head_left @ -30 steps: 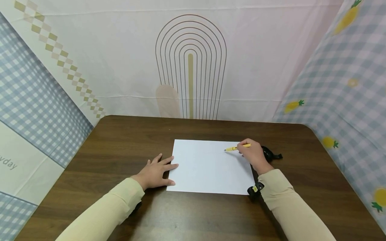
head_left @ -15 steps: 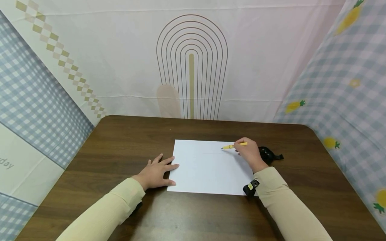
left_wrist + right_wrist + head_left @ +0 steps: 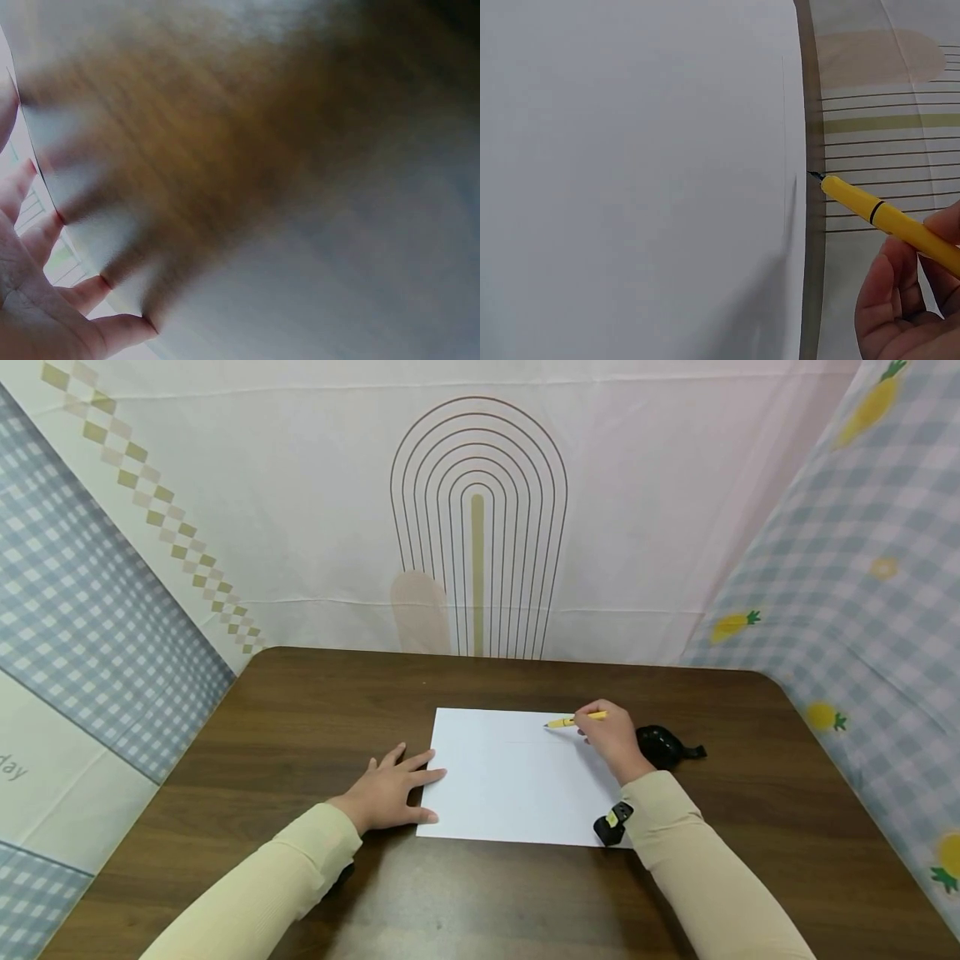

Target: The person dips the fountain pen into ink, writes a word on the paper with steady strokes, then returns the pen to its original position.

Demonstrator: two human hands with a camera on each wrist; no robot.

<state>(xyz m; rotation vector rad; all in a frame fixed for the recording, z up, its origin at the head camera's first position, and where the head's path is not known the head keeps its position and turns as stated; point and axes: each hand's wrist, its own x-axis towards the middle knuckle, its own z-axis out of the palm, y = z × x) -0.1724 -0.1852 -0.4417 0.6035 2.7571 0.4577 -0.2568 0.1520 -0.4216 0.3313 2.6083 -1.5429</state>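
A sheet of white paper lies on the brown table, with a faint thin line drawn across its upper part. My left hand rests with spread fingers at the paper's left edge, some fingertips on the sheet; the left wrist view shows these fingers too. Over the upper right of the paper, my right hand pinches a yellow fountain pen. In the right wrist view the pen's dark nib points toward the sheet and appears lifted off it, apart from the line.
A glossy black rounded object with a short tail lies on the table just right of the right hand. A small black wrist camera hangs by the right cuff over the paper's lower right corner. Patterned cloth surrounds the table.
My right hand has moved left with the pen and slightly toward the paper's far edge, uncovering more of the black object. The left hand and the paper have stayed in place.
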